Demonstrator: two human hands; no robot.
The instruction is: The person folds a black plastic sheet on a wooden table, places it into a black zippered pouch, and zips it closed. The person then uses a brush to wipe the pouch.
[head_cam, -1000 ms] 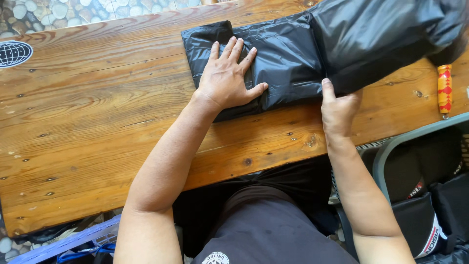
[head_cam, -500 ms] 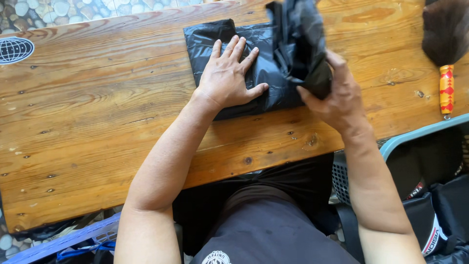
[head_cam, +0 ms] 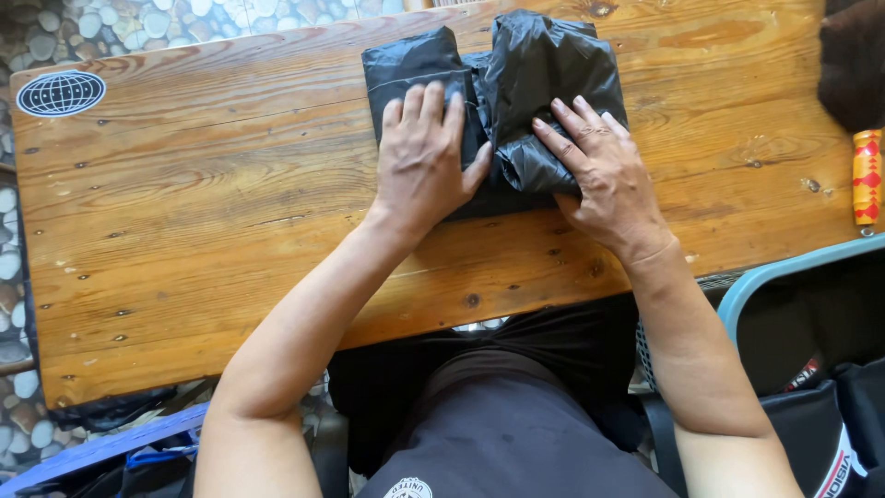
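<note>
Black, glossy fabric, a folded garment (head_cam: 498, 101), lies in the upper middle of the frame on the wooden tabletop (head_cam: 203, 212), its far edge close to the tabletop's far edge. Both hands are on it. The left hand (head_cam: 426, 157) lies flat with fingers spread and together pointing toward the top of the frame, pressing the smoother left part of the bundle. The right hand (head_cam: 595, 171) lies just beside it, also open and flat, fingers angled toward the upper left onto the puffed, crinkled flap that rises over the bundle's right half. Neither hand grips; both press palm-down. The bundle's long axis runs left to right across the frame, so the raised flap sits directly under and ahead of the right hand, and that hand is nearer to it. The thumbs nearly meet at the bundle's middle.

At the right edge of the frame lies a brush (head_cam: 865, 138) with a red and yellow handle, well apart from both hands.
</note>
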